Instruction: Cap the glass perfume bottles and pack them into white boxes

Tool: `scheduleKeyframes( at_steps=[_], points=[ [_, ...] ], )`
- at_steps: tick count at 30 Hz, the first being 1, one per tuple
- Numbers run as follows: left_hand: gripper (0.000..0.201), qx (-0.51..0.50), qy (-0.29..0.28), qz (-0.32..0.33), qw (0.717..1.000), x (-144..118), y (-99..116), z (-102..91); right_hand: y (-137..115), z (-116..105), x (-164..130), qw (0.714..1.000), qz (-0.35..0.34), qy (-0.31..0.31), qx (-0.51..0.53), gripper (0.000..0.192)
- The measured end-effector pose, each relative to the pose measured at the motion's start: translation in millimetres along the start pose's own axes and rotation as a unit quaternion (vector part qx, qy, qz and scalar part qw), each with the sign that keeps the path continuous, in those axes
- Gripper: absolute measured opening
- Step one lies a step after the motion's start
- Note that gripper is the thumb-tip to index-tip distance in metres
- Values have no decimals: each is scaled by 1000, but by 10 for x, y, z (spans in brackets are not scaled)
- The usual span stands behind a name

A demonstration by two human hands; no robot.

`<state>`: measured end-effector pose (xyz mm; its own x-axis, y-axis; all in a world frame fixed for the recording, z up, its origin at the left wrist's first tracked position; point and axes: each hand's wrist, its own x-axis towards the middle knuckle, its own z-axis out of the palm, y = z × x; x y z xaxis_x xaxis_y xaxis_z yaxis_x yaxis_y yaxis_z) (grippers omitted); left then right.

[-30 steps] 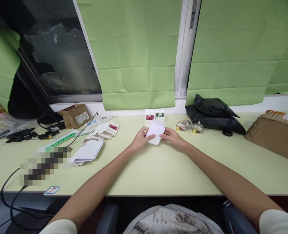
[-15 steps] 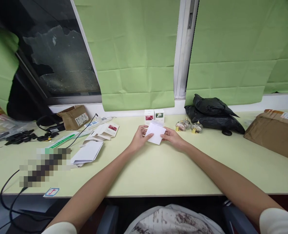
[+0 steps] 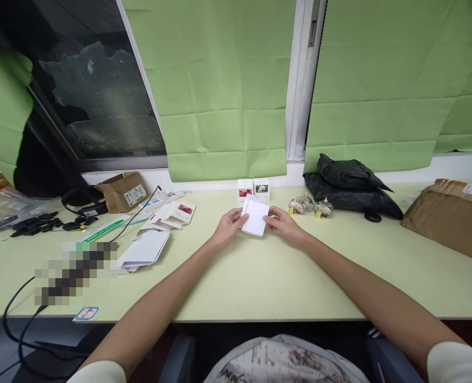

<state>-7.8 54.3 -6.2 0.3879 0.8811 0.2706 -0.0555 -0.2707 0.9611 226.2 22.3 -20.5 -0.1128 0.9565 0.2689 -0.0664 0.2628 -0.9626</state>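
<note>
Between my two hands is a small white folding carton [image 3: 255,217], held just above the table with a flap standing up at its far end. My left hand [image 3: 228,225] grips its left edge, thumb on the near face. On the opposite edge, my right hand [image 3: 284,223] pinches it with thumb and fingers. Just beyond stand small white boxes with flower pictures, one red [image 3: 245,191] and one green and white [image 3: 262,189]. To the right of my right hand sit several round glass bottles [image 3: 322,208] with gold-coloured parts.
Flattened white cartons [image 3: 146,248] lie in a pile at the left, near a printed carton [image 3: 183,210]. Behind them are an open brown box [image 3: 121,192] and black cables. Black plastic bags [image 3: 349,186] and a large brown cardboard box [image 3: 451,218] occupy the right.
The white carton has turned a little in my hands, now sitting straighter and showing its left side edge. Both hands keep their grip and have shifted only slightly.
</note>
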Motion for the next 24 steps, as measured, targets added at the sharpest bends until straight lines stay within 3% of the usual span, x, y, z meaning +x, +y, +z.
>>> scheduleKeyframes(
  at_steps=[2,5,8,13,17,20,24],
  points=[
    [60,56,44,54,996,-28,10,8,2,22,-5,1000,-1,20,-1,47],
    [47,198,89,129,968,-103,61,39,-10,76,-28,1000,5,-14,15,44],
    [37,271,58,187,942,-183,134,95,-34,142,-56,998,-5,-52,30,42],
    [29,336,-14,242,910,-249,205,167,-21,162,-53,999,6,-14,40,55],
    [43,266,-6,202,943,-213,144,174,9,112,-26,999,9,4,35,56],
    [67,166,35,110,979,-145,70,154,4,106,-23,999,4,-26,39,54],
    [59,70,-10,-16,997,-82,25,101,-17,123,-30,999,2,-33,29,48]
  ],
)
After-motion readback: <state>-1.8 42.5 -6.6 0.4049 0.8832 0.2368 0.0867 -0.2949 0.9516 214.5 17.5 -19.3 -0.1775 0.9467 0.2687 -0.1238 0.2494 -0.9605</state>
